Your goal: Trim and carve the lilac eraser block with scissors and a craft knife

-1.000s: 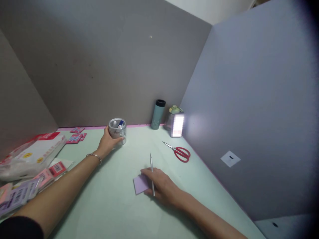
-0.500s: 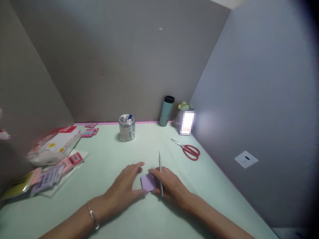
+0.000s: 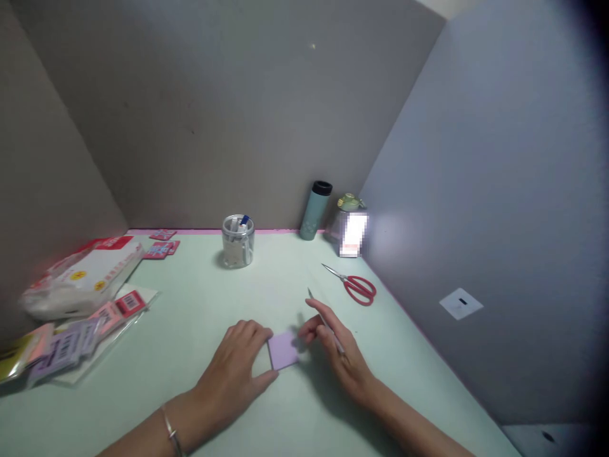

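A square purple pad of sticky notes [image 3: 284, 350] lies flat on the pale green table. My left hand [image 3: 240, 362] is closed on its left side, thumb at the near corner and index finger at the far one. Just right of the pad, my right hand [image 3: 335, 349] is raised a little, with a slim silver pen-like tool [image 3: 339, 344] in its grip. The tool's pointed tip aims away from me, up and left. Fingers cover much of its shaft. The right hand's shadow falls at the pad's right edge.
Red-handled scissors [image 3: 356, 289] lie beyond my right hand. A clear jar [image 3: 238, 244] of small items, a teal tumbler [image 3: 315, 211] and a green-lidded bottle [image 3: 351, 202] stand at the back, near a bright blurred screen [image 3: 354, 235]. Packets [image 3: 71, 349] and a tissue pack [image 3: 90, 273] lie left. Grey walls enclose the table.
My right hand has come off the pad and moved right and up, the tool now tilted in its fingers. My left hand stays at the pad. The view has shifted slightly.
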